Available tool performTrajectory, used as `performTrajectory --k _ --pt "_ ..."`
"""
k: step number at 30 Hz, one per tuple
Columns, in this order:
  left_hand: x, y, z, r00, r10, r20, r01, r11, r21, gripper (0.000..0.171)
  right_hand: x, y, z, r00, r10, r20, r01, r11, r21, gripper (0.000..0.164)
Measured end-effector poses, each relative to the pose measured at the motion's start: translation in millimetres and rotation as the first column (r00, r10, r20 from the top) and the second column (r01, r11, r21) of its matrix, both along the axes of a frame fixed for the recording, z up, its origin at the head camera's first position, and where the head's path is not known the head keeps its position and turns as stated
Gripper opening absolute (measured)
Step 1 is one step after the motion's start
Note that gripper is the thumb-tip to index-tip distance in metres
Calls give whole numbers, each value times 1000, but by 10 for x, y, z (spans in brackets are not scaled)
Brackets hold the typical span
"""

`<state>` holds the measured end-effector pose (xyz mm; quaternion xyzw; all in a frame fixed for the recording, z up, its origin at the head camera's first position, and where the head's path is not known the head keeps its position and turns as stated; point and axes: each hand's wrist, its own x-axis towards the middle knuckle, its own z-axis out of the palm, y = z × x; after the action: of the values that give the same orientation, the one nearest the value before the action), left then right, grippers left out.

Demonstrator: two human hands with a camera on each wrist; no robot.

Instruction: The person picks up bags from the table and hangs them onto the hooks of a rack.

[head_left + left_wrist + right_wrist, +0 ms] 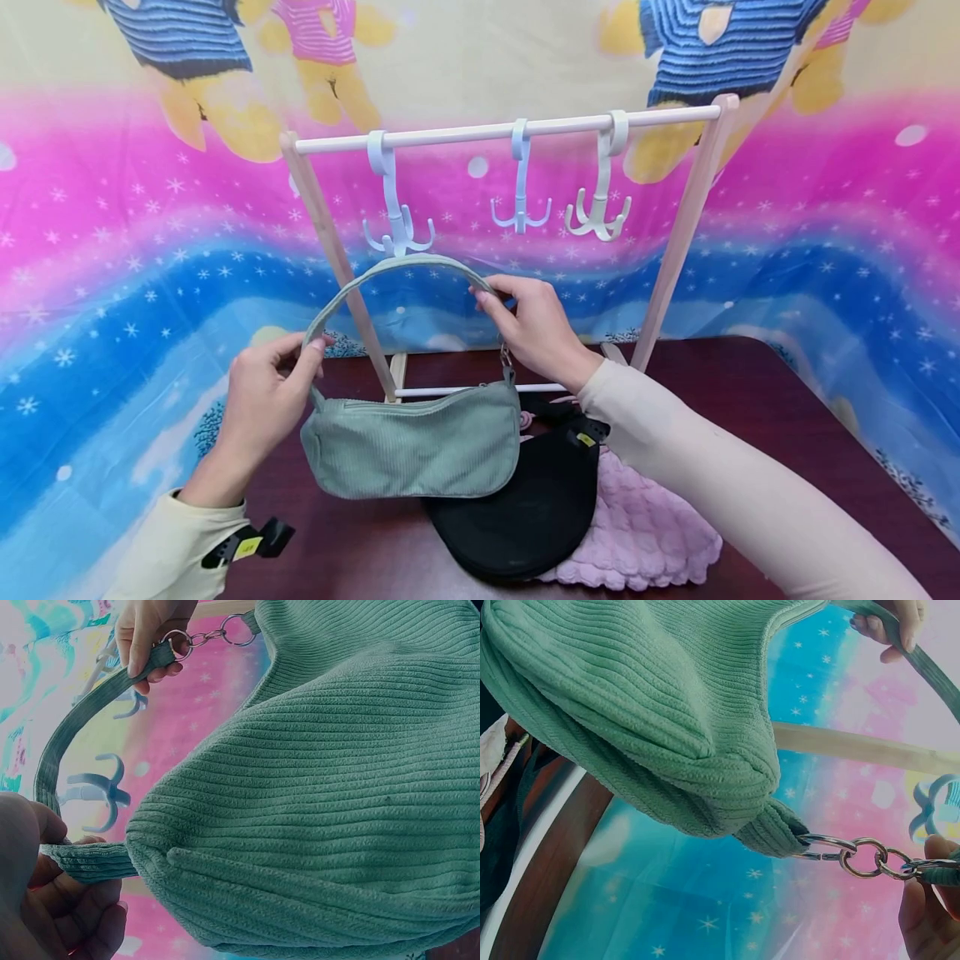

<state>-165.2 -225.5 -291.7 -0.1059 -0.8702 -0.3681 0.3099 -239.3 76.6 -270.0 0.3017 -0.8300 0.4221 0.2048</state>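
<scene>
A green corduroy shoulder bag [416, 446] hangs in the air in front of a wooden rack, its strap [401, 262] arched upward. My left hand [266, 396] pinches the strap's left side, just above the bag body. On the other side my right hand [540, 325] pinches the strap near its metal ring chain [866, 856]. The strap's top appears just below the left white hook [397, 225] in the head view; whether they touch, I cannot tell. In the left wrist view the corduroy bag [322, 772] fills most of the picture.
A wooden rack [686, 225] with a white top bar [465, 132] stands on a dark red table [780, 450]. Two more hooks, a middle one [520, 179] and a right one [600, 187], hang there. A black bag [525, 517] overlaps a pink quilted bag [637, 533] below.
</scene>
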Motion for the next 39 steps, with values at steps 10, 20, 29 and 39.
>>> performTrajectory --k 10,20,29,39 --pt "-32 -5 28 1000 10 -11 -10 1000 5 35 -8 -12 40 1000 1 22 -1 1000 -4 20" --pt "-50 7 45 1000 9 -29 -9 1000 16 36 -43 -42 97 1000 1 -28 -1 1000 -17 18" --pt "-60 13 95 999 0 -32 1 1000 30 37 -45 -35 118 1000 -4 -23 3 1000 -23 19" --pt "-81 -3 124 999 10 -39 -8 999 41 36 -74 -55 164 999 -3 -38 2 1000 -29 20"
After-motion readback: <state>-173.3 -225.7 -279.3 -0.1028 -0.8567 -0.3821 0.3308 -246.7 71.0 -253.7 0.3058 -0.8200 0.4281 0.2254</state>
